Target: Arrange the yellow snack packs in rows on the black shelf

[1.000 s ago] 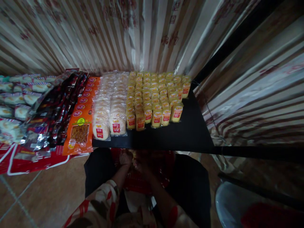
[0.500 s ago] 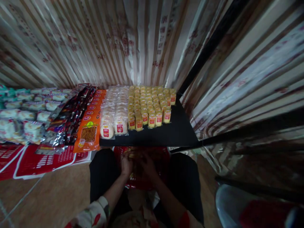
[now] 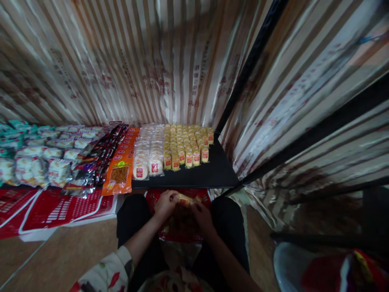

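Note:
Between my two hands is a small yellow wrapped snack [image 3: 183, 199], like the packets standing on the shelf. My left hand [image 3: 165, 205] is closed on its left end, and my right hand [image 3: 203, 215] pinches the right end. Both hands are above an open red bag [image 3: 197, 234] between my knees. The bag's inside is dark, and its contents are hard to make out. Rows of yellow wrapped snacks [image 3: 188, 158] stand on the black shelf [image 3: 194, 178] just beyond my hands.
Left of the yellow rows are round white wrapped crackers [image 3: 148, 162], an orange snack packet [image 3: 120, 174], dark packets [image 3: 91, 162] and white wrapped snacks [image 3: 57, 170]. Black shelf posts [image 3: 252, 61] rise at right before a striped curtain [image 3: 170, 73]. A pale tub [image 3: 288, 263] stands lower right.
My hands have come up out of the red bag with the yellow wrapped snack, which now shows between them. The view has shifted slightly.

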A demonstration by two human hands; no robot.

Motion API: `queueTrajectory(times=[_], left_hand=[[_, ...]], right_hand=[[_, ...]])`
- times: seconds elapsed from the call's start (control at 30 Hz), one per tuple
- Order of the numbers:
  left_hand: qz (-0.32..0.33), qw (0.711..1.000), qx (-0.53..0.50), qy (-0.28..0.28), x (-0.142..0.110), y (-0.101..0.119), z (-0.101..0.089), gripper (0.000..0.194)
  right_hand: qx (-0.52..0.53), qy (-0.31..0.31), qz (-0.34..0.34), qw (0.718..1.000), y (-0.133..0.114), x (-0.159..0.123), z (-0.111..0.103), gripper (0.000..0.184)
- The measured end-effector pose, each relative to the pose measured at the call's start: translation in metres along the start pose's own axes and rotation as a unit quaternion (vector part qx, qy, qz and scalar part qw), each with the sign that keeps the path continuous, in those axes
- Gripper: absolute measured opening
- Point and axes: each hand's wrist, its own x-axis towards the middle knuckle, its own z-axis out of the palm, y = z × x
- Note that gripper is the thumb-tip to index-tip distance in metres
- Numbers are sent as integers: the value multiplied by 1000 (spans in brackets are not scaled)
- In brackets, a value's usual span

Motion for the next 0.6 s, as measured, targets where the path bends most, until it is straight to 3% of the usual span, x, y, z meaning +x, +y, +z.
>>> queueTrajectory(times=[0.17,0.27,0.43,0.6], left_hand=[[21,997,-68,-17,4,16,5,18],[4,987,-156,-44,2,22,12,20],[-24,946,-304,-107,-4,45,22,39],[-76,905,-404,-111,0,73,30,44]], right_hand=[[76,2,37,996,-26,-2,-22,40],[74,5,3,997,-43,6,-38,39],[19,69,-101,992,-60,28,-55,39],[55,139,-93,984,-57,35,-57,57]])
